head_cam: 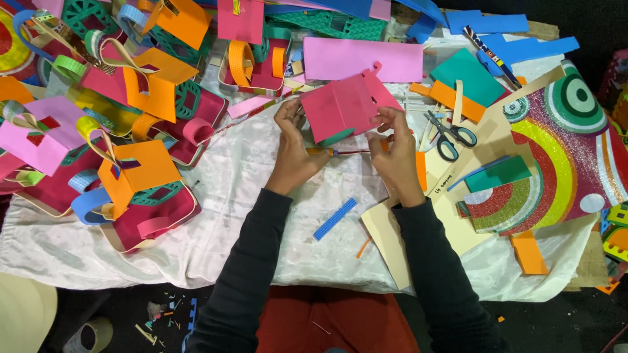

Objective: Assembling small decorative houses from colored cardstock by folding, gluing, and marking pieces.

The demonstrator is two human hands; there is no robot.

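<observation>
My left hand and my right hand both hold a folded pink foam piece above a white cloth. The left fingers grip its lower left edge, the right fingers its lower right edge. A green strip curls under the pink piece between my hands. A thin orange and red stick lies just below it, between the two hands. Both arms are in dark sleeves.
Scissors lie right of my right hand. A blue strip and cream sheets lie near my wrists. Several finished foam baskets pile at the left. Glittery rainbow sheets and coloured foam sheets fill the right and far side.
</observation>
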